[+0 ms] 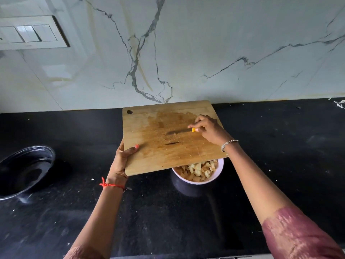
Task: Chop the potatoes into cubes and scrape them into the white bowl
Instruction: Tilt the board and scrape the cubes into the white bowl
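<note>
White bowl [220, 171] at frame centre, full of potato cubes [199, 170], wooden board [149, 128] tilted over it, left hand [122, 159] grip clasping board's edge, right hand [209, 130] grip closed round yellow-handled knife [179, 131], black pot [24, 171] far left on table [280, 146]

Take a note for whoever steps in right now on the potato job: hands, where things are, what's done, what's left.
The left grip holds the rectangular wooden chopping board by its near left edge, tilted over the round white bowl.
The right grip holds the yellow-handled knife, blade over the board.
Done: pale potato cubes lie in the bowl; no pieces show on the board.
Left: likely just setting board and knife down.
</note>
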